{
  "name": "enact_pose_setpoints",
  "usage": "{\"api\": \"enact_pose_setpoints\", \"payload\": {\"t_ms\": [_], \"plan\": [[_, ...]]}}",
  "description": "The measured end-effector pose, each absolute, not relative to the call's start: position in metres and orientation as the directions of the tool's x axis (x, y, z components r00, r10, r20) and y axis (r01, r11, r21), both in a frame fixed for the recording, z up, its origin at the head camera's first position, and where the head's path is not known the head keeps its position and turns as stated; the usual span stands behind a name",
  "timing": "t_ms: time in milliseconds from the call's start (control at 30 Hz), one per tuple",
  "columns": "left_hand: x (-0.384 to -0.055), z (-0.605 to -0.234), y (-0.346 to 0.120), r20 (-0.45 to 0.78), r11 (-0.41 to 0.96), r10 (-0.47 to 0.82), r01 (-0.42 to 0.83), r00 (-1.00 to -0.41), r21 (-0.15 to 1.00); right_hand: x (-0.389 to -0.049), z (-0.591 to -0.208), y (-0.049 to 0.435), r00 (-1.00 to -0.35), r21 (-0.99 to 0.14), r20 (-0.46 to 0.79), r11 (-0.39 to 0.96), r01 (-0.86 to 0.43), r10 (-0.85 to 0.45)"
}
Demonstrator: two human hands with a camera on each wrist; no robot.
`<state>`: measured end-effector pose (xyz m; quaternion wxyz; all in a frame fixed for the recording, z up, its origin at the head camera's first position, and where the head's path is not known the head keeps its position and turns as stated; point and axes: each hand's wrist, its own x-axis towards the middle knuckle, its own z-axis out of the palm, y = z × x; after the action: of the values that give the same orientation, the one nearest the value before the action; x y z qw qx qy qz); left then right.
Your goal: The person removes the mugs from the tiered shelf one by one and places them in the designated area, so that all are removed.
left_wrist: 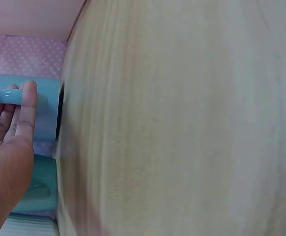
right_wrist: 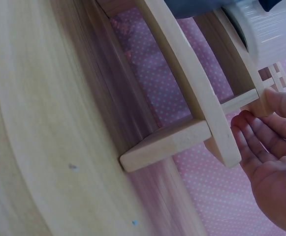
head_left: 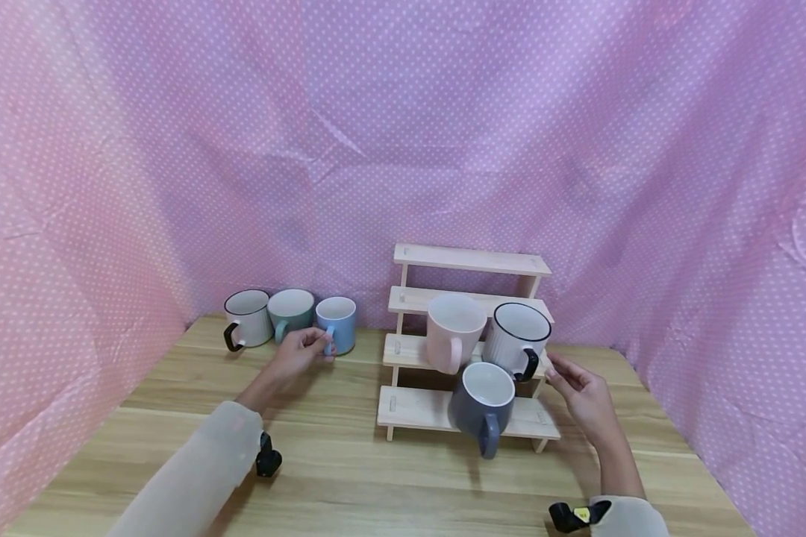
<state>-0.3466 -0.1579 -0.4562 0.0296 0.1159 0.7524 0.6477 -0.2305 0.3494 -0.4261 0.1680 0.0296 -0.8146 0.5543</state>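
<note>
My left hand (head_left: 300,352) pinches the handle of a light blue mug (head_left: 344,328), which stands upright on the table at the back left. In the left wrist view, thumb and fingers close around that handle from both sides. A green mug (head_left: 292,307) and a white ribbed mug (head_left: 258,322) with a black handle stand beside it. With thumb and fingers my right hand (head_left: 587,395) grips the right end of a shelf on a tiered wooden rack (head_left: 416,406). The rack bears a pink mug (head_left: 451,328), a white mug with black rim (head_left: 510,339) and a dark grey mug (head_left: 473,410).
The grey mug is on the lowest shelf; the pink and white mugs stand one tier up, handles toward the front. A wood-grain table (head_left: 349,477) carries everything. Pink dotted cloth (head_left: 295,186) hangs behind and at both sides.
</note>
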Motion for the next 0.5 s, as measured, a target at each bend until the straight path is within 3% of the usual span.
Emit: {"api": "enact_pose_setpoints", "payload": {"t_ms": [500], "plan": [[-0.3481, -0.4623, -0.1588, 0.086, 0.115, 0.218, 0.113, -0.972, 0.987, -0.2299, -0.4266, 0.348, -0.933, -0.891, 0.33, 0.375, -0.257, 0.143]]}}
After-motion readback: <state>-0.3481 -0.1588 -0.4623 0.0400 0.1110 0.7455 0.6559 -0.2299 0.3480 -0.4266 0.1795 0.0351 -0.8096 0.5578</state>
